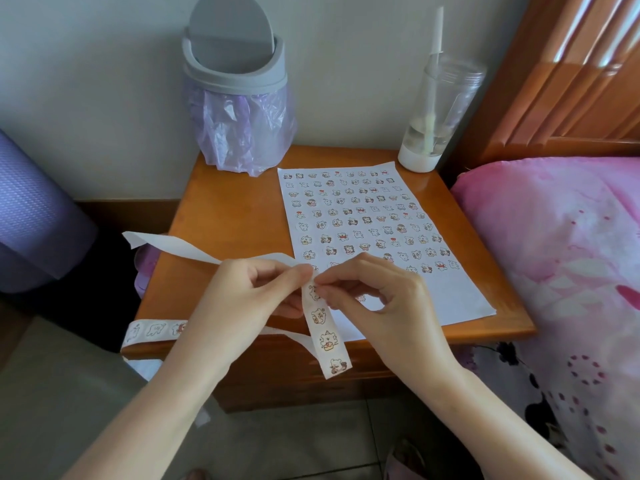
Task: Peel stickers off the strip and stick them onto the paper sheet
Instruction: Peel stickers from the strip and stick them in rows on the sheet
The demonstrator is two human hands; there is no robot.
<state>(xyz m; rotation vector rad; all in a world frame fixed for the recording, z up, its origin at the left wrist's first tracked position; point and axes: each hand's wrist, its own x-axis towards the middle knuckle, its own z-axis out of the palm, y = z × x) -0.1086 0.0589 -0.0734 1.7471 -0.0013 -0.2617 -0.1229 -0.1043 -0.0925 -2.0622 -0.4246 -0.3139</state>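
Note:
A white paper sheet (433, 299) lies on the wooden bedside table (228, 209), covered with several rows of small cartoon stickers (360, 216); its near part is blank. A long sticker strip (325, 337) hangs down in front of the table, with cartoon stickers on it. My left hand (242, 299) pinches the strip at its top. My right hand (377, 303) pinches the edge of the topmost sticker on the strip, thumb and forefinger together. The empty backing (180, 247) trails off to the left over the table edge.
A grey swing-lid bin (235, 64) with a purple bag stands at the table's back left. A clear tumbler (440, 109) with a straw stands at the back right. A pink bed (561, 244) lies to the right, a purple roll (38, 216) at left.

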